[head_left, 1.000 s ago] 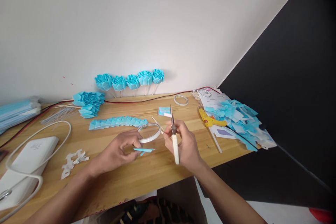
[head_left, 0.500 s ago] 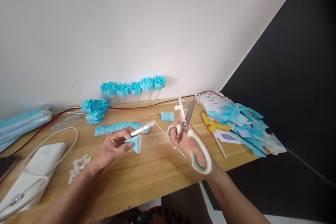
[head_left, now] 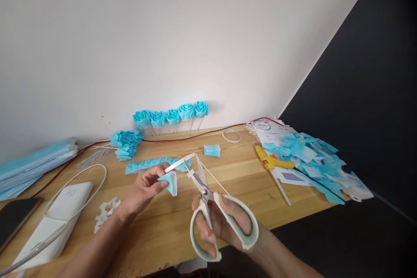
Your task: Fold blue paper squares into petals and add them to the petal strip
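Observation:
In my left hand (head_left: 146,189) I pinch a small folded blue-and-white fabric piece (head_left: 171,183) and a narrow white strip (head_left: 178,163), which looks like tape. My right hand (head_left: 224,221) has its fingers through the handles of a pair of scissors (head_left: 204,192) with pale handles. The scissor blades are apart, and the strip's far end lies by their tips. A tiny white scrap (head_left: 190,174) clings to one blade. Behind the hands lie a row of folded blue petals (head_left: 140,167), a small blue fabric stack (head_left: 212,150) and a thin stick (head_left: 215,178).
Several blue fabric flowers (head_left: 173,117) on sticks lean along the wall; more flowers (head_left: 126,139) lie left. A tape roll (head_left: 231,135), yellow glue gun (head_left: 272,159) and blue scrap pile (head_left: 312,156) are right. A white power bank (head_left: 61,213) and phone (head_left: 18,219) are left.
The scissors have moved left and toward me, their blades now at the strip's end. The tape roll behind them has come into full sight. My head view has shifted slightly.

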{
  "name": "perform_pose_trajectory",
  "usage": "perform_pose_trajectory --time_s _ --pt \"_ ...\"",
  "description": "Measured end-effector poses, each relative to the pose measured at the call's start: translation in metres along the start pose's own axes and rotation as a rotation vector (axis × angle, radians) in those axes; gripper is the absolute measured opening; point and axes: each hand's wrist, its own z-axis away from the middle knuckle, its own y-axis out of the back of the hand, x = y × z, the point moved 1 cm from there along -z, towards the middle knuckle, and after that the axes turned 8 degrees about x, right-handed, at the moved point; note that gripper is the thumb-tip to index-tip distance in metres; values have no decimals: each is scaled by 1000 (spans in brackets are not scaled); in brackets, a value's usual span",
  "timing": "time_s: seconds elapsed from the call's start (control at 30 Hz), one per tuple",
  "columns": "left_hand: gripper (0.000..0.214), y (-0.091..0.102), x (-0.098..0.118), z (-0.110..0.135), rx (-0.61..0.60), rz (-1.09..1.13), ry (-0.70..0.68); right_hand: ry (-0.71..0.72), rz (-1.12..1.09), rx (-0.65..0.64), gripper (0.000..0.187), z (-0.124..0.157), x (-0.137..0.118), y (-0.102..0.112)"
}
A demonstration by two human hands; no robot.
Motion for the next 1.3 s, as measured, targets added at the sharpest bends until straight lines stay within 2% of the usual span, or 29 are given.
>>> perform_pose_trajectory --time_s 0.37,0.77,0.97,1.3 --pt "18 -4 2 -1 -120 -13 -18 -9 -85 18 52 -9 -3 1" --pt "19 -5 1 0 -135 -27 -49 -34 -244 18 52 -14 -5 -9" --pt "22 -8 5 0 -144 -46 -87 -53 -277 30 58 -16 -2 -8" --pt "18 -7 5 0 -107 -23 -91 -57 -307 38 56 -16 0 -8"
